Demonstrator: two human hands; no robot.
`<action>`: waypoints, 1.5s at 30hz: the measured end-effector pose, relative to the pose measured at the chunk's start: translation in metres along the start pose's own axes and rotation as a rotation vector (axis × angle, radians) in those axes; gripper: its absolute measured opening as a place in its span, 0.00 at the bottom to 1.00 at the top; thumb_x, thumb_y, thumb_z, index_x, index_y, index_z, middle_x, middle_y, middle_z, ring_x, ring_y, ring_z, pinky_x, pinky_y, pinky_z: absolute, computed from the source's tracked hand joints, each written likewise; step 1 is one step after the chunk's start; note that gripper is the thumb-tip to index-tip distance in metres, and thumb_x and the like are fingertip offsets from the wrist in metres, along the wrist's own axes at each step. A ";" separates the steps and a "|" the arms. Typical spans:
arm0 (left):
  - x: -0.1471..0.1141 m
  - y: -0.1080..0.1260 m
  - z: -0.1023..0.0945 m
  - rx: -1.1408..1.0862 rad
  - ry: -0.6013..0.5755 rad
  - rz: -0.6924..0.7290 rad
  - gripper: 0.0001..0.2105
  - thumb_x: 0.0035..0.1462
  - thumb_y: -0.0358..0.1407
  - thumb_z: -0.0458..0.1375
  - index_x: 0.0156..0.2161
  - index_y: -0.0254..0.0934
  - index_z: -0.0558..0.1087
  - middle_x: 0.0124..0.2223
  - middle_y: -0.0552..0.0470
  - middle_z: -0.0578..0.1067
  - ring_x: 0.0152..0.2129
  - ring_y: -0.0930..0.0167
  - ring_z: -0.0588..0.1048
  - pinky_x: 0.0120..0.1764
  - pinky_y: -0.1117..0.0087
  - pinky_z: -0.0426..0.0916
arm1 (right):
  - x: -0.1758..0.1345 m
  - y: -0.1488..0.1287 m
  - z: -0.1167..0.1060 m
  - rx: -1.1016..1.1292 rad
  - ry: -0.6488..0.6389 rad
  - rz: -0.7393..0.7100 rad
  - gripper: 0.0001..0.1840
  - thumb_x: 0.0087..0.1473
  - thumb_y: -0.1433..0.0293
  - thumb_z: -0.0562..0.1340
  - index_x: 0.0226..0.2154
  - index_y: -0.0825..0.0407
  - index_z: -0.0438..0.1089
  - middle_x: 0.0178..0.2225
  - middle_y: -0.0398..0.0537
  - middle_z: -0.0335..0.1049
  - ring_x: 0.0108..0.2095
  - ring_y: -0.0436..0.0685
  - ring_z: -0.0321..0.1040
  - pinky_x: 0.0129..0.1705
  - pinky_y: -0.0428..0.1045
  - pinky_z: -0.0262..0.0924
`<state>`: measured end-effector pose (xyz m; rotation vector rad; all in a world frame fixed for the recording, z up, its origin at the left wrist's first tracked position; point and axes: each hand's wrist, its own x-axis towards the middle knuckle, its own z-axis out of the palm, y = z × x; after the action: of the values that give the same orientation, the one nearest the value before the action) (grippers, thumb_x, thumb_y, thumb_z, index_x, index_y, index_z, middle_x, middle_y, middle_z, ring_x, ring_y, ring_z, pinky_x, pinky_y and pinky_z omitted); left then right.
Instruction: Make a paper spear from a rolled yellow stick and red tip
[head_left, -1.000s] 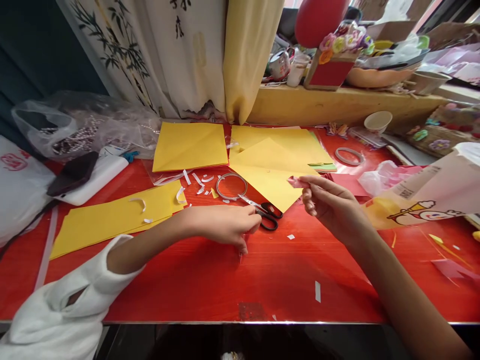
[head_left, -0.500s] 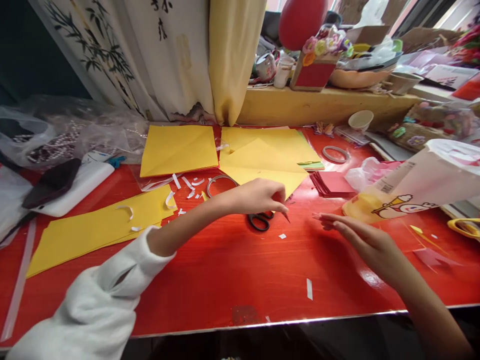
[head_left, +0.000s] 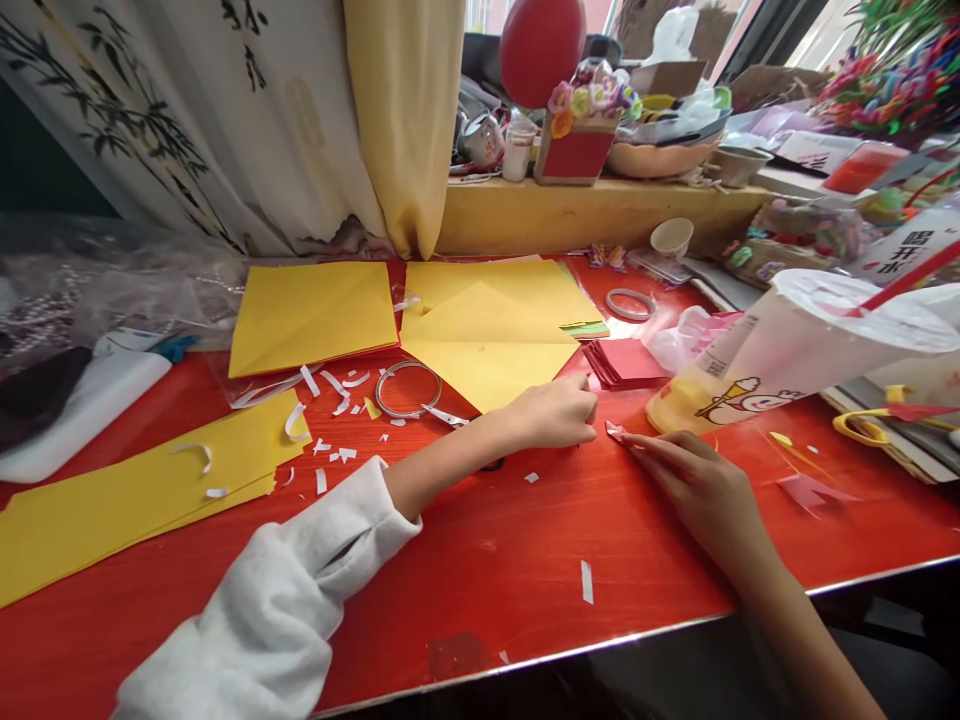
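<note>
Cup (head_left: 787,340) on the right, the one with the cartoon print, has yellow stuff in the bottom and a red straw (head_left: 911,280) up at its lid. Way back there's a little paper cup (head_left: 671,237), can't tell if anything's in it, and the clear plastic bag (head_left: 142,285) far left has strings of beads inside. White paper scraps (head_left: 330,382) lie all over by the metal ring (head_left: 409,390), and the left forearm blocks part of the scissors (head_left: 448,417). Red paper stack (head_left: 626,362) sits just behind the hands. The right hand (head_left: 697,490) pinches a small folded pink paper (head_left: 615,430) at its fingertips, low over the red table (head_left: 510,560); looks shiny, creased and kinda pointy. Left hand (head_left: 556,412) is just beside it, fingers curled in, can't tell if it's got anything.
</note>
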<state>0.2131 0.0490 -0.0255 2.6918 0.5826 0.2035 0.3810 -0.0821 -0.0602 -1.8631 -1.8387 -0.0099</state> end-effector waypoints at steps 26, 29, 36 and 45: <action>0.001 -0.001 0.018 0.139 0.153 0.036 0.10 0.53 0.38 0.52 0.39 0.34 0.65 0.42 0.48 0.67 0.36 0.70 0.69 0.33 0.71 0.66 | -0.003 -0.005 -0.004 0.054 0.072 0.106 0.15 0.55 0.65 0.55 0.45 0.47 0.67 0.44 0.45 0.69 0.39 0.57 0.68 0.36 0.49 0.62; 0.001 -0.001 0.022 0.139 0.165 0.050 0.08 0.55 0.33 0.48 0.39 0.34 0.65 0.49 0.46 0.64 0.38 0.70 0.69 0.36 0.71 0.66 | -0.003 -0.005 -0.004 0.064 0.073 0.102 0.15 0.55 0.65 0.54 0.44 0.47 0.67 0.43 0.47 0.68 0.37 0.56 0.68 0.36 0.50 0.62; -0.001 0.000 0.025 0.269 0.210 0.123 0.10 0.58 0.36 0.46 0.40 0.32 0.66 0.45 0.45 0.66 0.41 0.66 0.67 0.38 0.69 0.65 | -0.002 -0.003 -0.003 0.058 0.074 0.187 0.12 0.52 0.63 0.57 0.40 0.48 0.65 0.37 0.46 0.70 0.30 0.54 0.68 0.33 0.49 0.61; -0.001 0.002 0.024 0.468 0.285 0.232 0.17 0.61 0.32 0.37 0.32 0.32 0.67 0.36 0.46 0.69 0.35 0.67 0.68 0.36 0.67 0.59 | -0.002 -0.002 -0.003 0.029 0.078 0.084 0.09 0.55 0.64 0.53 0.35 0.48 0.66 0.38 0.46 0.69 0.37 0.57 0.67 0.40 0.50 0.59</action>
<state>0.2179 0.0391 -0.0467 3.2148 0.4353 0.5864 0.3797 -0.0852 -0.0579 -1.8910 -1.6986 -0.0260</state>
